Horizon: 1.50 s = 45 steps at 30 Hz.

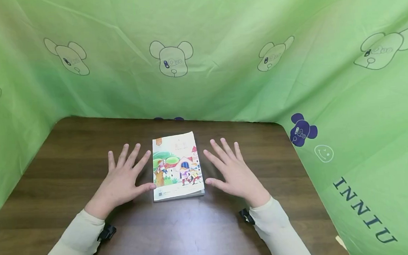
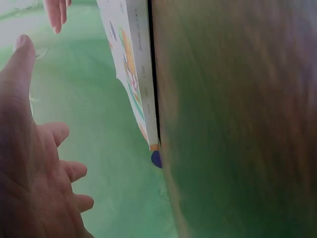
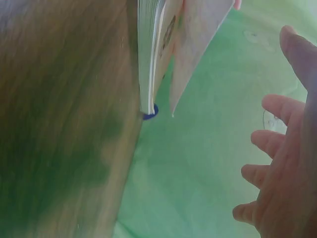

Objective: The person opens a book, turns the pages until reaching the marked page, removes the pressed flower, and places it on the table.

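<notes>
A closed paperback book (image 1: 176,167) with an illustrated cover of a house and children lies on the table between the two hands. Its spine (image 2: 143,74) faces the left hand, and on the opposite side its front cover (image 3: 198,44) lifts away from the pages. To the left of the book, my left hand (image 1: 124,182) is spread with straight fingers, its thumb tip overlapping the book's left edge in the head view. My right hand (image 1: 233,173) is spread the same way on the other side, thumb tip close to the right edge. Neither hand holds anything.
The brown wooden table (image 1: 183,239) has its far edge against a green cloth (image 1: 222,90) printed with bear heads, which also hangs along both sides. Black straps with small devices sit at the left wrist (image 1: 106,232) and right wrist (image 1: 247,216).
</notes>
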{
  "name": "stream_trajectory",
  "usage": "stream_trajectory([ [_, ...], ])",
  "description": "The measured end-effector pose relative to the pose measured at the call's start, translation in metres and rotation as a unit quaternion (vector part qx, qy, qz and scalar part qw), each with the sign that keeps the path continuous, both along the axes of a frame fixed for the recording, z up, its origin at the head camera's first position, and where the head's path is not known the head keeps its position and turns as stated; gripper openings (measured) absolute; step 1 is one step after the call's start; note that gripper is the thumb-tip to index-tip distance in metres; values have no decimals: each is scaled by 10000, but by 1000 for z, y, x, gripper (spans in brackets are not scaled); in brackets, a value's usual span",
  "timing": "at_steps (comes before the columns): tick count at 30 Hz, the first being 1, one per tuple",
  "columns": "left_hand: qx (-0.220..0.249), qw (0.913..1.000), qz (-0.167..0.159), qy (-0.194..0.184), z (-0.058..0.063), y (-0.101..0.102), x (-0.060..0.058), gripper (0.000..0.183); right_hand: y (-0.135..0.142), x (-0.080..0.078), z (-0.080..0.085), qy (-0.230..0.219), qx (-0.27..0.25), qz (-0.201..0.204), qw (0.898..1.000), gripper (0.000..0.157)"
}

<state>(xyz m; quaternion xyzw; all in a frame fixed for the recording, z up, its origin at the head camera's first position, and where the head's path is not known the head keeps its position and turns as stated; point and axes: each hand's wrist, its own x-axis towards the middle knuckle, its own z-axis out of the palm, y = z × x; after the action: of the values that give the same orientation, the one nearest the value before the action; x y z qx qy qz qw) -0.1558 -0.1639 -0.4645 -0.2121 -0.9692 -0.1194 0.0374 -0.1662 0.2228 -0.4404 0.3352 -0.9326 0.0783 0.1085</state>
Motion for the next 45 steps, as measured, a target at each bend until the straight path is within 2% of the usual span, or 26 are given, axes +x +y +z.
stream_trajectory([
  [7,323,9995,73,3,0,11,7,105,-12,5,-4,-80,55,197,9998,86],
  [16,408,9991,105,-75,-7,23,16,104,-32,12,-7,-303,94,355,9989,85],
  [23,528,9985,51,-101,-14,31,21,104,-38,14,-10,-374,167,366,9985,86],
  [33,695,9972,5,-271,-15,33,24,101,-43,15,-12,-585,457,373,9965,85],
  [39,733,9966,-57,-372,-17,34,24,101,-46,15,-15,-601,482,487,9958,79],
  [45,777,9961,-130,-393,-18,34,25,99,-48,16,-19,-451,619,518,9957,65],
])
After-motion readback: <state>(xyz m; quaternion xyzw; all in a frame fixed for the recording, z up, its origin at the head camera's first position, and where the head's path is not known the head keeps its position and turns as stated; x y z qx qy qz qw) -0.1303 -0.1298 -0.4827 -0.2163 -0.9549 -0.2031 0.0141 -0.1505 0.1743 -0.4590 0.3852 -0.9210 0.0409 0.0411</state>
